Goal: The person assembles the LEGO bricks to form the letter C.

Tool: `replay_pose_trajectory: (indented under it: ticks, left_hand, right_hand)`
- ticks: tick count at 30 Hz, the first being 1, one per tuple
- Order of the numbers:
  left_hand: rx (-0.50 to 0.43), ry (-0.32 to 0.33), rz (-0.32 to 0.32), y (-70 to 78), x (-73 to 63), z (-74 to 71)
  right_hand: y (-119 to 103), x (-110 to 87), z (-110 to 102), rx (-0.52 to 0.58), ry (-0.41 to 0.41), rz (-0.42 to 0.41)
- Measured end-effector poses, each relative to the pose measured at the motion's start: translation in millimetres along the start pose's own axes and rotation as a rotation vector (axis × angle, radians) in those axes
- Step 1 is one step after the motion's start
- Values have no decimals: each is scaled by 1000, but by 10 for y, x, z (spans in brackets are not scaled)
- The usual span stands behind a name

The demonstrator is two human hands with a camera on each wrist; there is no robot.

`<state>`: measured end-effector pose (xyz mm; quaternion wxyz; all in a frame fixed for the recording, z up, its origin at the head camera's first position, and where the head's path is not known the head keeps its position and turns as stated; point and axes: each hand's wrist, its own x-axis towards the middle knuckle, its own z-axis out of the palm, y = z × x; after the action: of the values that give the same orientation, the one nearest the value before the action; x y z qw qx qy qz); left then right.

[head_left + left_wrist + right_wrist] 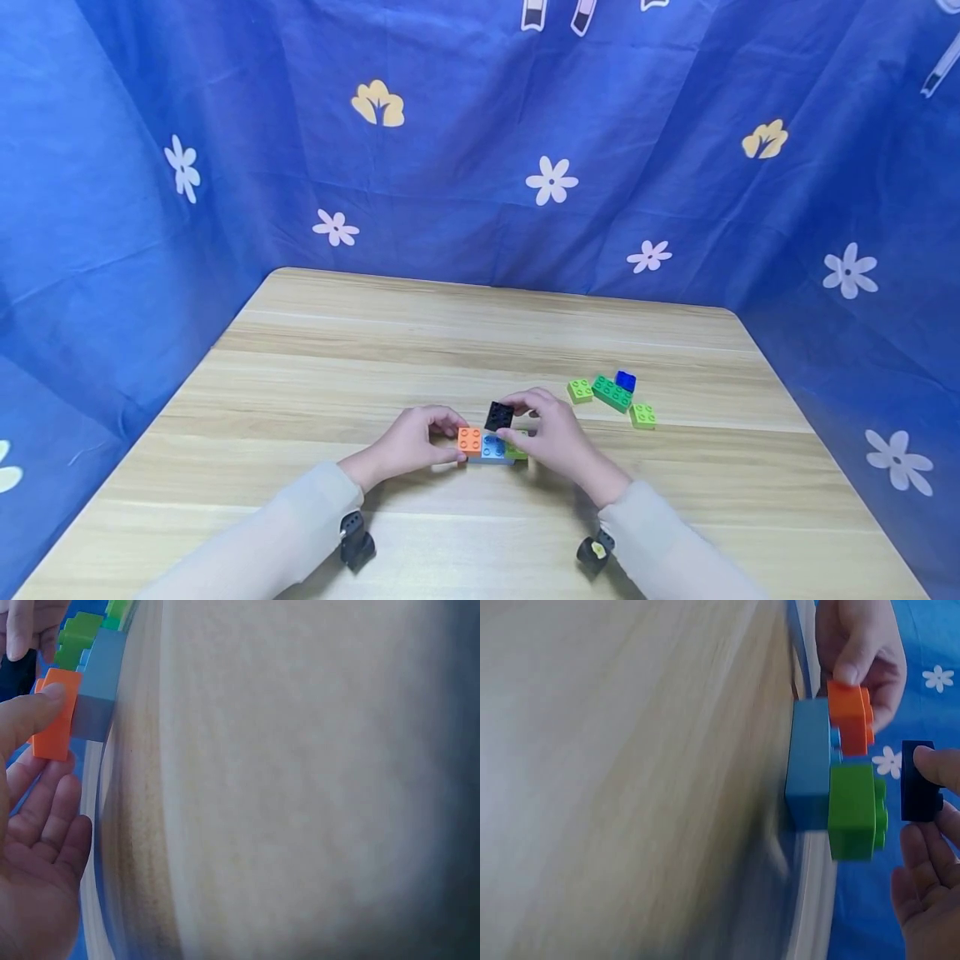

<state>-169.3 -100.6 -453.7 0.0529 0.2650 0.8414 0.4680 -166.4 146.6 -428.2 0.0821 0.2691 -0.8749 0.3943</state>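
A light blue toy brick lies on the table with an orange brick on its left end and a green brick on its right end. Blue studs show between those two. My left hand pinches the orange brick between thumb and fingers, the thumb on its near side. In my right hand a black brick is pinched by thumb and fingertips. It hangs above the blue brick, apart from the green one in the right wrist view.
To the right on the wooden table lie a lime brick, a long green brick, a dark blue brick and a second lime brick. A blue patterned curtain surrounds the table's back and sides.
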Motion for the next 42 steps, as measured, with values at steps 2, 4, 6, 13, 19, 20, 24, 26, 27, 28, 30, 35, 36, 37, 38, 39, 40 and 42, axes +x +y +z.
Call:
replay_pose_trajectory:
  ticks: [2, 4, 6, 13, 19, 20, 24, 26, 27, 28, 30, 35, 36, 37, 38, 39, 40, 42]
  left_hand:
    - [1, 2, 15, -9, 3, 0]
    - [3, 1, 21, -17, 6, 1]
    - [7, 0, 27, -20, 7, 0]
    - [21, -7, 35, -14, 5, -11]
    - [24, -8, 29, -14, 1, -12]
    - [22, -9, 28, -14, 1, -13]
    - [10, -12, 31, -15, 4, -17]
    - [7, -12, 33, -11, 5, -19]
    - [5, -12, 34, -9, 5, -19]
    - [4, -12, 34, -6, 6, -19]
    - [4, -9, 38, -2, 7, -20]
    - [15, -1, 41, 3, 11, -23]
    - [18, -1, 43, 2, 12, -24]
    - [19, -2, 42, 6, 14, -23]
    - [19, -4, 40, 10, 16, -21]
    - [21, -4, 44, 8, 18, -22]
    - [21, -4, 44, 8, 20, -22]
    - [20, -6, 46, 5, 24, -22]
  right_hand:
    - [-27, 18, 35, 2, -21, -15]
    - [-53, 32, 69, 12, -39, -28]
    - [-71, 46, 102, 17, -56, -40]
    - [-111, 83, 185, 28, -105, -79]
    - [-130, 92, 215, 28, -142, -78]
    - [-131, 92, 219, 29, -148, -77]
    - [-135, 107, 225, 4, -166, -79]
    - [-138, 122, 222, -9, -176, -84]
    - [-140, 131, 219, -14, -182, -87]
    - [-144, 141, 213, -16, -186, -90]
    - [-152, 160, 202, -13, -198, -92]
    - [-168, 196, 182, -5, -224, -78]
    - [-170, 198, 179, -6, -227, -75]
    - [-170, 198, 178, -6, -228, -71]
    - [-171, 198, 176, -7, -227, -69]
    - [-171, 197, 175, -5, -225, -67]
    - [-169, 195, 176, -3, -224, -68]
    - [-164, 192, 181, 5, -218, -68]
